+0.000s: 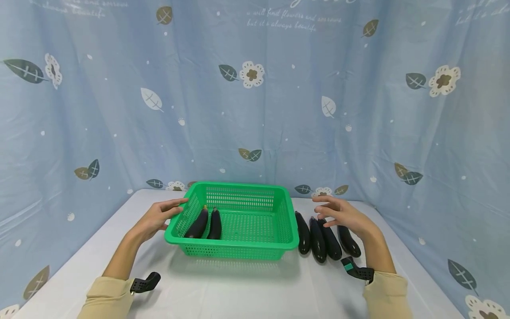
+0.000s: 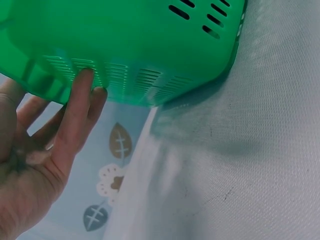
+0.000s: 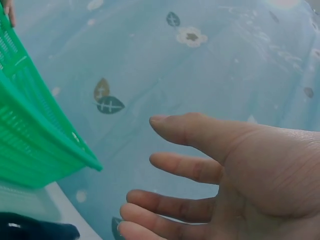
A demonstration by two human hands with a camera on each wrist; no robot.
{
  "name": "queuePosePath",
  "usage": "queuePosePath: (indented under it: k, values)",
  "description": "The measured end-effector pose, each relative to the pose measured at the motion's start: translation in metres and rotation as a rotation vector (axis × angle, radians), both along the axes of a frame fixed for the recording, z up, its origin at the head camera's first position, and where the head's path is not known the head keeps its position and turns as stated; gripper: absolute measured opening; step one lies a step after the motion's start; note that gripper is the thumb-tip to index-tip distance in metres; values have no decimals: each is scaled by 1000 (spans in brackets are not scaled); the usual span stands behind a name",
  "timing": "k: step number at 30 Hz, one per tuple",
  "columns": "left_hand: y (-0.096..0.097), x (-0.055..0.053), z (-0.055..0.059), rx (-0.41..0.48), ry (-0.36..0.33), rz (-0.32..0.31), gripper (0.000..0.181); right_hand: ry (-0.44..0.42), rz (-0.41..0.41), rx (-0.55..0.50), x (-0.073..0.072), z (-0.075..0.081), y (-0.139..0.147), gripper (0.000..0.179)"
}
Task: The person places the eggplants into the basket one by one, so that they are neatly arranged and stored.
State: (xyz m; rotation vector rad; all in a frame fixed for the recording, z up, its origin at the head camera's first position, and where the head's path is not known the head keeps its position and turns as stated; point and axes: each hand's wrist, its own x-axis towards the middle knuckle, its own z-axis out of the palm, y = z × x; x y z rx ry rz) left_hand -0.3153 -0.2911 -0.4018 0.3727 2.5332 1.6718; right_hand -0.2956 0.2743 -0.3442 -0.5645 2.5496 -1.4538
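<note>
A green plastic basket [image 1: 239, 250] with slotted walls stands on the white table, two dark eggplants [image 1: 215, 223] lying at its left end. My left hand [image 1: 157, 217] is at the basket's left side, its fingers extended against the rim and outer wall; the left wrist view shows fingertips [image 2: 82, 80] on the slotted wall. Over to the right, my right hand [image 1: 342, 215] hovers with fingers spread and nothing in them, palm facing the basket. Several glossy eggplants [image 1: 318, 241] lie side by side beneath and beside it, partly hidden by the fingers.
A blue curtain [image 1: 287, 110] with leaves and flowers hangs behind the table and along both sides. White cloth [image 1: 223, 292] covers the tabletop in front of the basket. Each wrist wears a black camera mount [image 1: 145, 282].
</note>
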Motion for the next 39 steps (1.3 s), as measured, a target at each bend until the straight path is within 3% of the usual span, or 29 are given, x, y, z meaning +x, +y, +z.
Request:
queuePosePath:
  k: [15,39]
  values:
    - [0,1,-1,-5,-7,11,61,-24,-48,73,-3,-8,17,62]
    - [0,0,0,-8,3,9,61,-49,-239,164,-5,-23,49,75]
